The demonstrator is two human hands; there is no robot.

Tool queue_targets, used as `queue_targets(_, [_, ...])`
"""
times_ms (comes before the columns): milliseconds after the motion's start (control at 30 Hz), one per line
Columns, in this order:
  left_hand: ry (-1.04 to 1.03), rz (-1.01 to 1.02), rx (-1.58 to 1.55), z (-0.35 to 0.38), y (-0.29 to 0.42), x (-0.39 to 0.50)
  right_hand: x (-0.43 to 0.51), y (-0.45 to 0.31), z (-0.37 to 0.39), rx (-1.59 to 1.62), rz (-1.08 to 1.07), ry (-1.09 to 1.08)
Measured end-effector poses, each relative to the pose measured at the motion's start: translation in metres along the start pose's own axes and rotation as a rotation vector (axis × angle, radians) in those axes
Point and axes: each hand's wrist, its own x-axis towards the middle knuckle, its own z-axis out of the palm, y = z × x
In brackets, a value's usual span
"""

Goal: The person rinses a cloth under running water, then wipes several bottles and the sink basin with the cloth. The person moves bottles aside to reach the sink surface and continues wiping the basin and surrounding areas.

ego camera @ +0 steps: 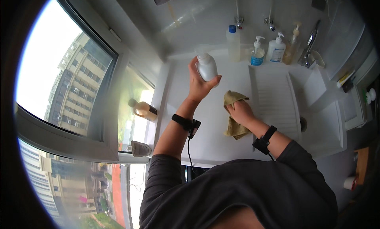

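My left hand (199,82) grips a white plastic bottle (207,68) around its body, holding it over the white countertop (202,122). The bottle's top is blurred against the pale wall. A folded olive-brown cloth (236,129) is bunched in my right hand (241,111), beside the left edge of the ribbed washboard (276,101). Part of the cloth sticks up past my fingers, and part hangs below them.
At the back stand a blue-capped bottle (233,46), several pump bottles (276,50) and a chrome faucet (310,47). The sink basin (323,116) lies to the right. On the left sill are an orange bottle (145,110) and a pouch (140,149), near the open window (107,145).
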Motion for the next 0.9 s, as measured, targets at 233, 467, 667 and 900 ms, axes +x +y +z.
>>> queue_targets(233, [0.113,-0.153,0.001,0.032,-0.066,0.029,-0.01,0.032,0.029,-0.227,-0.254,0.106])
queue_targets(467, [0.196,-0.141,0.141,0.069,-0.128,0.059,-0.01,0.032,0.025,-0.203,-0.245,0.118])
queue_targets(667, [0.163,-0.081,0.251,0.088,-0.17,0.081,-0.008,0.032,0.023,-0.183,-0.27,0.101])
queue_targets(900, [0.103,0.073,0.3,0.101,-0.184,0.09,-0.005,0.035,0.024,-0.162,-0.256,0.094])
